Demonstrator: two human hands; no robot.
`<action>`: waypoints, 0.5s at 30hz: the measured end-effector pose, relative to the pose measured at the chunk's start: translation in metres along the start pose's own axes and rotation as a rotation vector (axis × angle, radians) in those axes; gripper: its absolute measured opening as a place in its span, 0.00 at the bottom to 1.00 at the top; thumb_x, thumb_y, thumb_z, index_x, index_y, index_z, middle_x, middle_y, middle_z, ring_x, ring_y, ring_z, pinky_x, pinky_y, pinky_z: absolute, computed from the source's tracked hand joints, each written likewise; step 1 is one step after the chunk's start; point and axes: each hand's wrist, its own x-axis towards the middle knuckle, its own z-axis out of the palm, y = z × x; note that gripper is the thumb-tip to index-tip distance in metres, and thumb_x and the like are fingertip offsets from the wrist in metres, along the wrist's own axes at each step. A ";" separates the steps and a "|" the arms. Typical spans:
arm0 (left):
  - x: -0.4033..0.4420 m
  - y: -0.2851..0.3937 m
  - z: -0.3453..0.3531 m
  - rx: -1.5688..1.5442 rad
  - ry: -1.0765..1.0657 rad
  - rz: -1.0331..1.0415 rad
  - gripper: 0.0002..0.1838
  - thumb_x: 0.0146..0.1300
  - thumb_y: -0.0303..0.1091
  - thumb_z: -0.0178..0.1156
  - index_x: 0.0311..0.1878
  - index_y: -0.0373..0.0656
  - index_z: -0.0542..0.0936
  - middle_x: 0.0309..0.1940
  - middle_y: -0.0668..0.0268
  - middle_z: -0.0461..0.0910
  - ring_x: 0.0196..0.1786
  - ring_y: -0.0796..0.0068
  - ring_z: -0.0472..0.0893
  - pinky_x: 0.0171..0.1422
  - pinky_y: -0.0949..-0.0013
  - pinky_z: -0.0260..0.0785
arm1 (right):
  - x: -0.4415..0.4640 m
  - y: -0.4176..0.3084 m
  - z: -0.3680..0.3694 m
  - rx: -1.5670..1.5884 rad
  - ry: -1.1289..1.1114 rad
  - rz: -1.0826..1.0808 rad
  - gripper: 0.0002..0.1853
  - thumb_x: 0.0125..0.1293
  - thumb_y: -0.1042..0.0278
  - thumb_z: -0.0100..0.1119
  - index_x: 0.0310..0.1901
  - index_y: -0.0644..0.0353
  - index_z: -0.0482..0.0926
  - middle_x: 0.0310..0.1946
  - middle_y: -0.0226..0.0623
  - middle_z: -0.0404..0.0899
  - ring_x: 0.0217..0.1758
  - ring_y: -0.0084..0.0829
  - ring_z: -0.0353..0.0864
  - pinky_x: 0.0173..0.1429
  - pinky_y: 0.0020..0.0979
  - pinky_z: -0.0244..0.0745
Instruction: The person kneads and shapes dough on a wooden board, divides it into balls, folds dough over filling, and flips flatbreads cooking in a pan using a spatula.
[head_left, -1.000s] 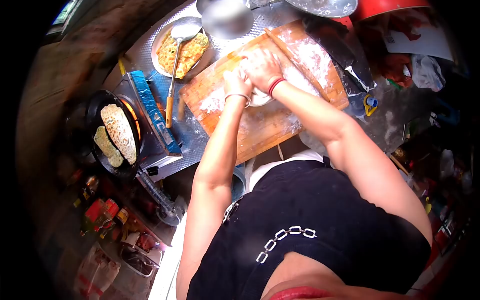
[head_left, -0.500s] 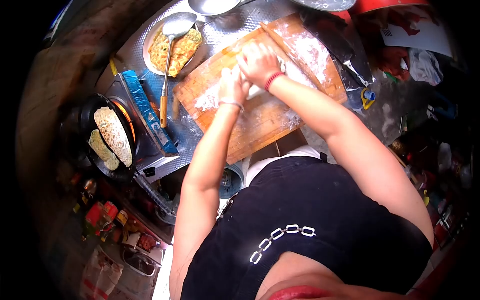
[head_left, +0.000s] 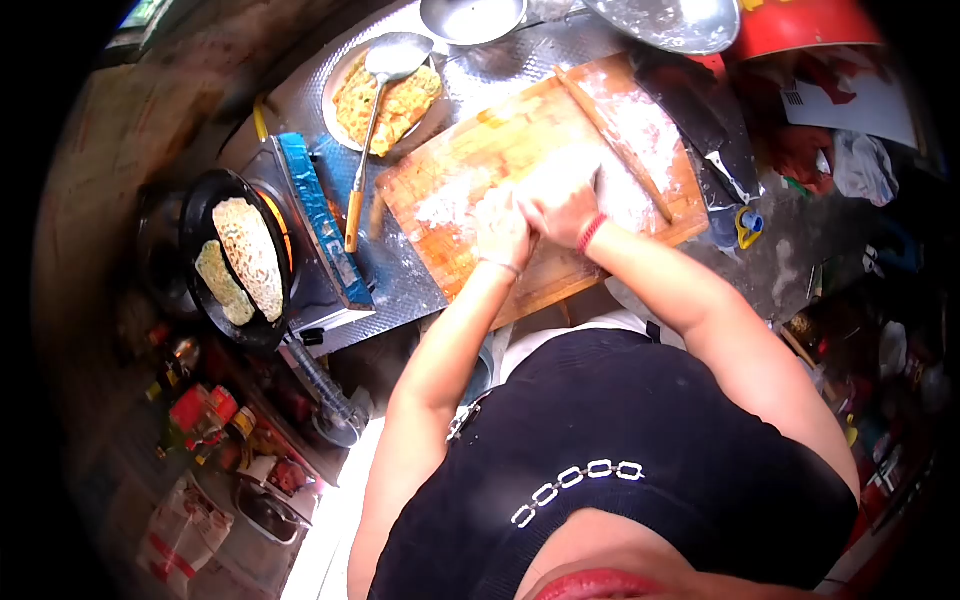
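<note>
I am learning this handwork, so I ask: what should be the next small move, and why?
Perhaps press gently with the bare left hand and bare right hand: they meet over the white-dusted, rectangular wooden board, while the long, thin wooden rod lies unheld. Glare and the hands hide anything beneath, so it's uncertain.

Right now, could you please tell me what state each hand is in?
Left hand: over the wooden board; whether it holds anything cannot be told.
Right hand: beside the left, washed out by glare; grip cannot be told.

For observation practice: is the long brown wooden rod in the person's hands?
No, the rod lies on the rectangular wooden board, apart from the left hand and right hand.
</note>
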 end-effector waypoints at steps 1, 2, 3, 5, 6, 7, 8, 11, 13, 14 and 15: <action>0.003 0.004 -0.005 0.072 -0.068 -0.057 0.23 0.42 0.39 0.66 0.43 0.43 0.75 0.38 0.56 0.72 0.44 0.57 0.72 0.50 0.57 0.64 | 0.007 -0.004 0.000 -0.027 -0.100 0.087 0.12 0.58 0.56 0.55 0.24 0.54 0.78 0.26 0.38 0.79 0.30 0.37 0.79 0.35 0.40 0.73; 0.009 0.008 -0.009 0.088 -0.043 -0.184 0.26 0.42 0.40 0.67 0.46 0.42 0.74 0.38 0.54 0.72 0.45 0.56 0.72 0.51 0.57 0.66 | 0.022 -0.004 -0.002 -0.117 -0.397 0.254 0.14 0.59 0.52 0.53 0.27 0.53 0.79 0.31 0.39 0.80 0.33 0.37 0.79 0.35 0.40 0.72; 0.020 0.002 -0.008 0.081 -0.106 -0.202 0.26 0.42 0.41 0.68 0.46 0.42 0.74 0.38 0.54 0.72 0.45 0.56 0.72 0.51 0.57 0.66 | 0.034 0.007 0.011 -0.148 -0.159 0.141 0.16 0.62 0.49 0.49 0.31 0.52 0.80 0.32 0.39 0.80 0.33 0.39 0.79 0.36 0.39 0.73; 0.039 -0.013 -0.008 0.073 -0.229 -0.237 0.27 0.42 0.42 0.69 0.46 0.41 0.74 0.39 0.54 0.72 0.46 0.55 0.72 0.52 0.57 0.66 | 0.055 0.015 0.027 -0.132 0.111 0.197 0.18 0.62 0.48 0.49 0.30 0.51 0.81 0.33 0.39 0.80 0.32 0.41 0.79 0.36 0.40 0.73; 0.044 -0.016 -0.009 0.012 -0.264 -0.310 0.27 0.42 0.42 0.69 0.46 0.41 0.74 0.39 0.54 0.72 0.46 0.55 0.71 0.52 0.57 0.66 | 0.057 0.013 0.027 -0.129 0.105 0.195 0.18 0.62 0.48 0.49 0.29 0.52 0.81 0.33 0.39 0.80 0.33 0.41 0.78 0.38 0.40 0.73; 0.052 -0.018 -0.013 -0.050 -0.290 -0.378 0.27 0.43 0.42 0.69 0.47 0.41 0.74 0.40 0.54 0.72 0.46 0.55 0.71 0.53 0.57 0.66 | 0.061 0.013 0.024 -0.131 0.104 0.187 0.19 0.62 0.48 0.49 0.28 0.53 0.81 0.32 0.39 0.80 0.33 0.42 0.78 0.39 0.39 0.73; 0.055 -0.019 -0.017 -0.116 -0.315 -0.445 0.27 0.44 0.41 0.68 0.47 0.41 0.74 0.41 0.53 0.72 0.47 0.54 0.71 0.53 0.57 0.66 | 0.063 0.011 0.020 -0.135 0.102 0.180 0.20 0.62 0.47 0.48 0.27 0.54 0.81 0.31 0.39 0.81 0.34 0.42 0.78 0.41 0.38 0.73; 0.034 0.006 -0.029 0.156 -0.122 -0.326 0.26 0.45 0.37 0.66 0.49 0.41 0.74 0.44 0.53 0.71 0.50 0.55 0.70 0.57 0.56 0.63 | 0.054 0.012 -0.006 0.583 -0.355 0.347 0.21 0.62 0.48 0.50 0.23 0.56 0.80 0.27 0.40 0.80 0.33 0.41 0.78 0.42 0.37 0.71; -0.004 0.035 -0.040 0.230 -0.180 -0.128 0.23 0.50 0.41 0.58 0.50 0.40 0.73 0.50 0.54 0.67 0.58 0.55 0.64 0.63 0.51 0.53 | 0.023 -0.013 -0.038 0.400 -0.040 -0.033 0.15 0.59 0.60 0.56 0.18 0.59 0.76 0.19 0.42 0.74 0.27 0.43 0.74 0.38 0.40 0.69; -0.033 0.035 -0.016 0.365 -0.073 -0.027 0.27 0.53 0.43 0.54 0.54 0.37 0.71 0.55 0.52 0.65 0.62 0.53 0.61 0.66 0.50 0.50 | -0.002 -0.016 -0.032 0.378 -0.013 -0.004 0.12 0.58 0.63 0.57 0.21 0.59 0.77 0.21 0.42 0.75 0.29 0.42 0.74 0.40 0.39 0.69; -0.053 0.040 -0.007 0.149 0.000 0.002 0.29 0.53 0.39 0.53 0.58 0.34 0.68 0.59 0.51 0.63 0.65 0.52 0.58 0.68 0.48 0.47 | -0.025 -0.017 -0.018 0.299 0.077 -0.059 0.10 0.58 0.61 0.57 0.26 0.58 0.79 0.28 0.42 0.77 0.32 0.40 0.75 0.41 0.40 0.69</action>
